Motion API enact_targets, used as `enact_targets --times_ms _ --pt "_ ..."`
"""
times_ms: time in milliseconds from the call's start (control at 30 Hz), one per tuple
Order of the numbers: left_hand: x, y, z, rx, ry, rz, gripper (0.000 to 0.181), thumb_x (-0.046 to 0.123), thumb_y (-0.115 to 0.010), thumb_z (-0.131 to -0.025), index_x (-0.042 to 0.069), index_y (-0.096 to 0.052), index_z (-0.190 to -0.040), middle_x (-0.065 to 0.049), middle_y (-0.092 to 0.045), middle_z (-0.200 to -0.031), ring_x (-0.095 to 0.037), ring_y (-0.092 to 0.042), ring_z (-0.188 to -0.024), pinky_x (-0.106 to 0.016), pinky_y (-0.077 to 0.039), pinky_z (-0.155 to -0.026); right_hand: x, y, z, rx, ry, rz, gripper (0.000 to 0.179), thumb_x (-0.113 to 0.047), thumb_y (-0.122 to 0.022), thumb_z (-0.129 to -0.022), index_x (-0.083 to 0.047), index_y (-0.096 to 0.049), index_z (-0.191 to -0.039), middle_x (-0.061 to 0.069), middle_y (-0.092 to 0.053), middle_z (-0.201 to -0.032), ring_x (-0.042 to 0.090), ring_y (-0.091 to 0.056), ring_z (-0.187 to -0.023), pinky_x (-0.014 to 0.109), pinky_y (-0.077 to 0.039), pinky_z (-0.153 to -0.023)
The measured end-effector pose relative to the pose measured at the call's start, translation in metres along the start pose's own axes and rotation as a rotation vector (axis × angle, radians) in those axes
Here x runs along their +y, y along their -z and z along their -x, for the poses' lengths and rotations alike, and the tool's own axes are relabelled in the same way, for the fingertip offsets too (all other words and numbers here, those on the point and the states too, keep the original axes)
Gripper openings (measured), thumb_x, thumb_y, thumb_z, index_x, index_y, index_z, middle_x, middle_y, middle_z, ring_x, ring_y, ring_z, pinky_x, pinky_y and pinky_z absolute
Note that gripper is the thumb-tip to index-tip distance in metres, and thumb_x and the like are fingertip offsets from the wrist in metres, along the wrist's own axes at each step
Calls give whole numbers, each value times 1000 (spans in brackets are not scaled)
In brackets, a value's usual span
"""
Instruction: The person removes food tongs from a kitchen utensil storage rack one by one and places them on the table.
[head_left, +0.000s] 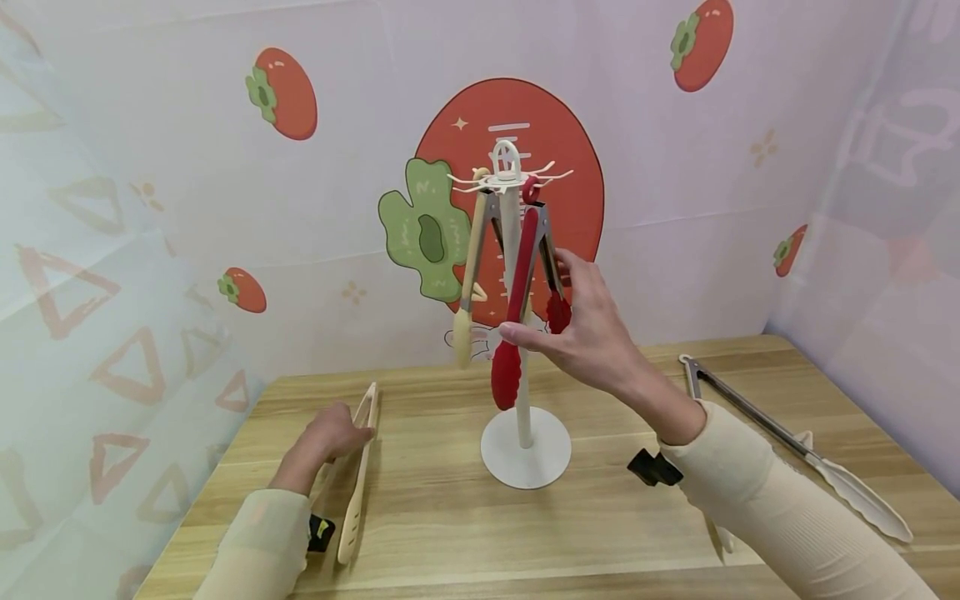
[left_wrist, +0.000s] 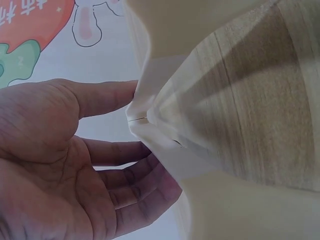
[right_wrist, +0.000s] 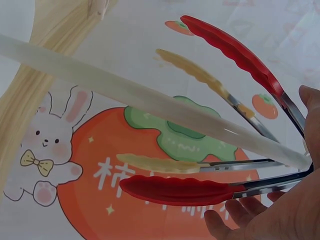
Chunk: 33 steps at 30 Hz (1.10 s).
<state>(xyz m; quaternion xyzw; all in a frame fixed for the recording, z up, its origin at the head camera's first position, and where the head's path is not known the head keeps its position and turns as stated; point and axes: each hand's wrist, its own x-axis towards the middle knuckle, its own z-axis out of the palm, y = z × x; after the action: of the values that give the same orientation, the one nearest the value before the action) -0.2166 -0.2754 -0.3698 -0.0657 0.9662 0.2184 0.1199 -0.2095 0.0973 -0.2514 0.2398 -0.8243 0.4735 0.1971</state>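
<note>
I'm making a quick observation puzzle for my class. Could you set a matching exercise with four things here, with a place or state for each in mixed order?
Column one
1. Red tongs
2. White stand
3. White-tipped metal tongs
4. Cream tongs

Column two
a. Pinched by the left hand
b. Lying on the table, towards its right side
c. Upright, with thin hooks round its top
d. Hanging, with the right hand at its arms

Right pairs: 1-d, 2-c, 3-b, 4-a
</note>
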Motion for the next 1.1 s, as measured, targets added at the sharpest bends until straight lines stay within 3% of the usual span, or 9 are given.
enact_targets --times_ms 233,533,733,933,1100 --pt "-1 -1 2 -8 -1 -3 34 26 -64 -98 -3 -53 -85 0 -41 -60 -11 -38 -47 -24 -37 -45 0 -2 -1 0 8 -8 99 -36 -87 -80 -9 -29 -156 13 -40 -144 27 -42 -126 53 -51 -95" --pt "-2 -4 1 -17 5 -20 34 26 -64 -98 3 -53 -76 3 -36 -55 -8 -33 -44 -22 -33 -42 -1 -4 -2 10 14 -11 100 -37 -87 -79 -8 -31 -155 12 -39 -146 26 -42 -129 52 -48 -98" --pt "-3 -5 0 -17 15 -22 33 26 -63 -99 -2 -53 -86 2 -37 -57 -8 -33 -44 -22 -34 -42 -3 -4 -3 17 11 -10 100 -37 -88 -78 -9 -30 -155 11 -38 -147 26 -41 -131 53 -47 -100" --pt "-4 -5 0 -14 17 -15 35 28 -62 -99 -5 -52 -92 1 -38 -58 -8 -31 -44 -23 -33 -42 -3 -4 -3 14 15 -4 100 -36 -87 -79 -8 -30 -156 13 -38 -148 28 -42 -127 48 -50 -92" --pt "-2 -1 5 2 38 -50 37 34 -60 -99 -2 -53 -95 -6 -45 -69 -15 -36 -52 -31 -36 -50 -4 -5 -4 15 15 -1 100 -37 -87 -79 -8 -30 -156 14 -38 -147 30 -43 -123 45 -49 -87"
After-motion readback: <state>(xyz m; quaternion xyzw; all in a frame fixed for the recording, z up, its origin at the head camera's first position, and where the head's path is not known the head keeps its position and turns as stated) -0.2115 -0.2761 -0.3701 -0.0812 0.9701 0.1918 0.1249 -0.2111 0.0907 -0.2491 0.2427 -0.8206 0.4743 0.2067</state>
